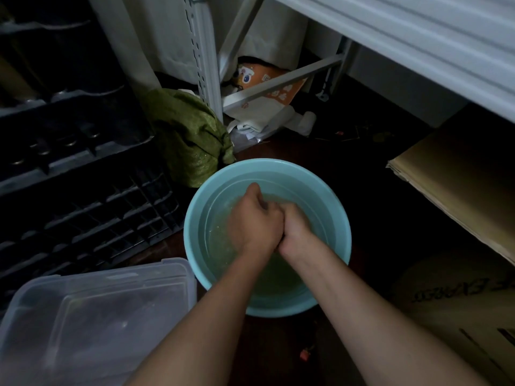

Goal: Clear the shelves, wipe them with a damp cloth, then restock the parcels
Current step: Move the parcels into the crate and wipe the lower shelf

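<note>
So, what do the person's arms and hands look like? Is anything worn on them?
Both forearms are bare for all of their visible length: no sleeves, gloves, watch or bracelet show. The left hand and the right hand are bare too, with no rings seen, though the light is dim and the fingers are partly hidden.

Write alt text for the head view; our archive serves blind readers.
Both hands, left hand and right hand, pressed together in cloudy water inside a teal basin on a dark floor. A clear lidded bin sits nearby.
</note>
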`<action>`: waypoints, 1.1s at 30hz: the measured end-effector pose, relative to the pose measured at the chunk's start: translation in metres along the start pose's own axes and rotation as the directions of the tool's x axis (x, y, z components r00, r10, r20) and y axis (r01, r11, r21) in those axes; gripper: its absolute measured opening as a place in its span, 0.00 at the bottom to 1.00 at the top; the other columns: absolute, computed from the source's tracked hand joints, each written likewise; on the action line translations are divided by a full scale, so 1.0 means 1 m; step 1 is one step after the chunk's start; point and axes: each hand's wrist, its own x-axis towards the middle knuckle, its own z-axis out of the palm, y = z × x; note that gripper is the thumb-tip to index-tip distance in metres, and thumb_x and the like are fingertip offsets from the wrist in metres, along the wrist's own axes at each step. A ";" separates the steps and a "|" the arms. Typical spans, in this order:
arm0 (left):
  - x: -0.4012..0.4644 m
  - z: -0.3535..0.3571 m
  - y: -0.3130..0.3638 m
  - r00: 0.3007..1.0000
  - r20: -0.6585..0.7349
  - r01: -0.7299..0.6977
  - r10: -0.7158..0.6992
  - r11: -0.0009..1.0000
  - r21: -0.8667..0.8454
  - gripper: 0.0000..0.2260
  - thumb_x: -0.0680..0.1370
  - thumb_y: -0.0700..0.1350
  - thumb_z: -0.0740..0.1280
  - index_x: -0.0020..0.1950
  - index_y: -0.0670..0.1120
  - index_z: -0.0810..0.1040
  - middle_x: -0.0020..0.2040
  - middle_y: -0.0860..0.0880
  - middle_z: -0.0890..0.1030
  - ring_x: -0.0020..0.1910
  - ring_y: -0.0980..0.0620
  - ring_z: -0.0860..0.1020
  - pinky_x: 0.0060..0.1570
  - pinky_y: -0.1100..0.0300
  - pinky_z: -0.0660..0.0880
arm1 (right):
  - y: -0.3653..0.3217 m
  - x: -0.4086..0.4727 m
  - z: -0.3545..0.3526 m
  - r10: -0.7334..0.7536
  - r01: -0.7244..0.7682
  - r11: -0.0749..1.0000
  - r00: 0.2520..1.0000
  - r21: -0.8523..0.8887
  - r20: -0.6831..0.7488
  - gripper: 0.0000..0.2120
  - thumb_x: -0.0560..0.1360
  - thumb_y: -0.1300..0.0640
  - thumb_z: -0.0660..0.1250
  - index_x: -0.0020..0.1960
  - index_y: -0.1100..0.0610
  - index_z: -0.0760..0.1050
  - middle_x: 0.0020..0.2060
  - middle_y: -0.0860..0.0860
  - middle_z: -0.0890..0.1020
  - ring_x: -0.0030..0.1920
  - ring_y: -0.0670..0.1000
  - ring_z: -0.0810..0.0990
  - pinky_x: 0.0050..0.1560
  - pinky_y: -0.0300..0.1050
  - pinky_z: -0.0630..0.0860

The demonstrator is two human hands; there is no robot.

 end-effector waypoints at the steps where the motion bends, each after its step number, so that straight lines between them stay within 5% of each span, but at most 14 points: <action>1: -0.002 -0.002 -0.001 0.996 0.020 -0.086 0.084 0.993 0.087 0.10 0.72 0.43 0.64 0.36 0.50 0.63 0.29 0.53 0.68 0.29 0.53 0.67 0.31 0.58 0.60 | 0.000 0.002 -0.002 0.036 -0.036 0.999 0.999 0.019 0.016 0.15 0.77 0.60 0.56 0.55 0.65 0.78 0.47 0.63 0.83 0.49 0.59 0.82 0.40 0.48 0.79; 5: -0.010 -0.008 -0.010 0.952 0.119 -0.304 0.281 0.913 0.271 0.09 0.72 0.45 0.63 0.37 0.50 0.64 0.28 0.54 0.65 0.30 0.50 0.68 0.32 0.58 0.60 | 0.007 0.006 -0.009 0.196 -0.204 0.976 0.975 0.079 0.100 0.21 0.82 0.52 0.49 0.43 0.61 0.74 0.28 0.58 0.82 0.40 0.56 0.79 0.43 0.47 0.74; 9: -0.013 -0.009 -0.028 0.912 0.194 -0.403 0.362 0.878 0.257 0.09 0.73 0.45 0.63 0.36 0.51 0.64 0.27 0.55 0.65 0.27 0.53 0.68 0.29 0.61 0.58 | 0.017 0.011 -0.015 0.304 -0.299 0.952 0.945 -0.061 0.117 0.19 0.82 0.50 0.52 0.41 0.58 0.75 0.28 0.56 0.82 0.28 0.52 0.83 0.37 0.42 0.78; 12: -0.016 -0.011 -0.035 0.878 0.225 -0.468 0.422 0.855 0.222 0.08 0.72 0.45 0.62 0.36 0.51 0.64 0.27 0.55 0.66 0.26 0.52 0.69 0.28 0.61 0.58 | 0.021 0.013 -0.016 0.341 -0.317 0.931 0.933 -0.181 0.117 0.18 0.81 0.51 0.53 0.39 0.57 0.74 0.28 0.55 0.81 0.30 0.52 0.82 0.32 0.39 0.79; 16: -0.018 -0.011 -0.045 0.854 0.241 -0.503 0.461 0.850 0.157 0.03 0.70 0.47 0.57 0.37 0.52 0.63 0.26 0.52 0.70 0.25 0.48 0.72 0.27 0.59 0.65 | 0.027 0.011 -0.019 0.374 -0.341 0.916 0.917 -0.214 0.140 0.17 0.81 0.49 0.55 0.44 0.58 0.76 0.33 0.55 0.83 0.40 0.52 0.82 0.44 0.45 0.78; 24: -0.021 -0.010 -0.048 0.803 0.273 -0.585 0.529 0.786 0.199 0.07 0.69 0.48 0.56 0.38 0.47 0.70 0.26 0.48 0.75 0.25 0.44 0.75 0.25 0.61 0.66 | 0.022 -0.001 -0.023 0.359 -0.292 0.911 0.909 -0.292 0.211 0.17 0.80 0.51 0.55 0.39 0.59 0.75 0.29 0.54 0.81 0.31 0.51 0.82 0.33 0.40 0.80; 27: -0.023 -0.010 -0.045 0.788 0.281 -0.607 0.548 0.768 0.205 0.07 0.69 0.48 0.56 0.37 0.47 0.70 0.26 0.48 0.75 0.24 0.44 0.74 0.25 0.61 0.65 | 0.015 -0.005 -0.026 0.376 -0.289 0.890 0.903 -0.353 0.207 0.20 0.82 0.53 0.52 0.37 0.61 0.73 0.24 0.54 0.79 0.25 0.49 0.80 0.25 0.37 0.76; 33: -0.022 -0.012 -0.043 0.781 0.305 -0.604 0.544 0.783 0.149 0.05 0.68 0.46 0.58 0.37 0.45 0.70 0.26 0.48 0.74 0.23 0.45 0.73 0.23 0.58 0.67 | 0.009 -0.003 -0.026 0.440 -0.311 0.827 0.876 -0.469 0.196 0.31 0.81 0.52 0.53 0.25 0.60 0.79 0.25 0.55 0.80 0.25 0.50 0.81 0.27 0.37 0.77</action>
